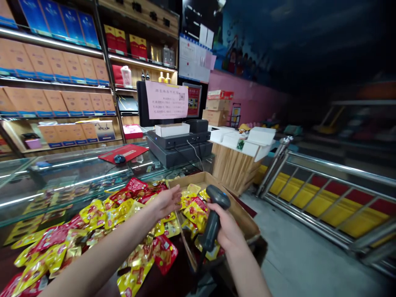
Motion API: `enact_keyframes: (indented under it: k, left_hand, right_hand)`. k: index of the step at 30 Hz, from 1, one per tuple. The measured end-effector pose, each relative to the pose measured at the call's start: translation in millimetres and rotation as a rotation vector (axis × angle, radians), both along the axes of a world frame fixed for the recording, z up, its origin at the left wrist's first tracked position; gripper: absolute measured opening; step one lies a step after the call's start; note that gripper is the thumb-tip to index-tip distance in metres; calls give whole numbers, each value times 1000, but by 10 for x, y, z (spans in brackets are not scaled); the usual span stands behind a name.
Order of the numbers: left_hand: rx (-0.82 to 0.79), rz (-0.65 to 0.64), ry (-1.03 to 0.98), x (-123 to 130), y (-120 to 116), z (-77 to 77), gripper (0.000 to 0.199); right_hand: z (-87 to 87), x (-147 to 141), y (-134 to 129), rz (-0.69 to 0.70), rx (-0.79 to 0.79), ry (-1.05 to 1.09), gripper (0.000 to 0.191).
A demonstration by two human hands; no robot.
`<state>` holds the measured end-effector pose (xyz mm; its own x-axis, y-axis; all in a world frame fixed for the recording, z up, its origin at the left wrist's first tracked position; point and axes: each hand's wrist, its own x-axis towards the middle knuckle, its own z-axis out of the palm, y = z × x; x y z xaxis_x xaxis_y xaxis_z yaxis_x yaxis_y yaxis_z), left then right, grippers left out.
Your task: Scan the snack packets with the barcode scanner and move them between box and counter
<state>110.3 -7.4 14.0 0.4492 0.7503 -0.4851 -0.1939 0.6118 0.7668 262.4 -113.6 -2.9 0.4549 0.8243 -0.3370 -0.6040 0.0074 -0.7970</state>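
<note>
A black barcode scanner (213, 218) is gripped by its handle in my right hand (227, 227), its head tipped upward over the cardboard box (250, 220). Inside that box lie yellow and red snack packets (194, 210). My left hand (168, 201) reaches across to the box's left rim, fingers stretched out and apart, with nothing seen in it. Beneath and around my left forearm spreads a heap of red and yellow snack packets (93, 212) on a dark surface. A red packet (165, 252) lies at the heap's right edge.
Behind the heap runs a glass counter (77, 173) with a mouse (120, 159) on a red mat (136, 152). A monitor (142, 103) bearing a pink notice stands over a cash drawer (176, 152). Boxed goods line the shelves at left. A metal railing (328, 169) stands at right.
</note>
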Motion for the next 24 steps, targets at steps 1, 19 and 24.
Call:
enact_keyframes:
  k: [1,19,24]
  left_hand:
    - [1,-3,-13,-45,4,-21,24]
    - [121,375,-34,-1890,-671,-623,34]
    - [540,418,360,-1955,-814,-1116,46]
  right_hand:
    - [-36,-9,0,13,-10,21,29]
    - [-464,-1413,21,400,-45,-26,27]
    - [-653,-1498,79,344,-82,-63,31]
